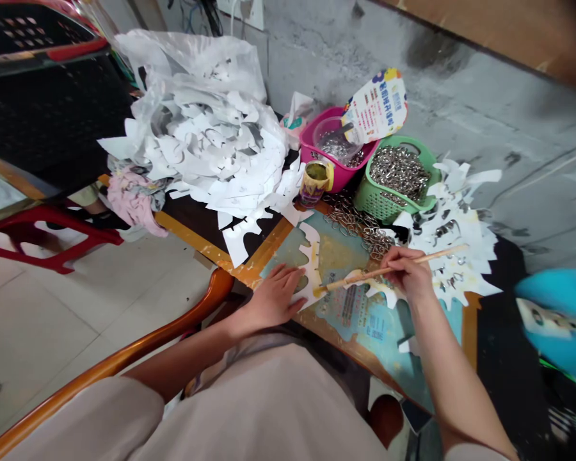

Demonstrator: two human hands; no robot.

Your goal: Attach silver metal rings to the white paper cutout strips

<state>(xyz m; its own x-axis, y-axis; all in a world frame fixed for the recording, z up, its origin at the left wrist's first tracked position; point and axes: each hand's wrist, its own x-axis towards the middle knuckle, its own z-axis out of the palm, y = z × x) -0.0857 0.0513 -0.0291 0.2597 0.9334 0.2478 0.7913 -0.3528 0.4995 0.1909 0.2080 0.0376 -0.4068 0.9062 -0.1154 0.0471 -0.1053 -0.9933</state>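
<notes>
My left hand [276, 296] lies flat with fingers stretched over a white cut-out paper piece [312, 256], pressing its near end on the table mat [288, 250]. Between the fingers of my right hand [410, 272] is a thin wooden brush [365, 276]. Its yellowish tip touches the paper piece just right of my left hand. Another scalloped white piece [386, 296] lies beneath the brush and my right hand. Beyond them stands a small open tin [314, 182] with yellowish contents.
A heap of white cut-outs [211, 141] spills from a plastic bag at back left. A pink basket [312, 137] and a green basket [372, 198] hold metal pieces; loose metal rings [360, 221] lie before them. More cut-outs [461, 237] are stacked at right, beside the wall.
</notes>
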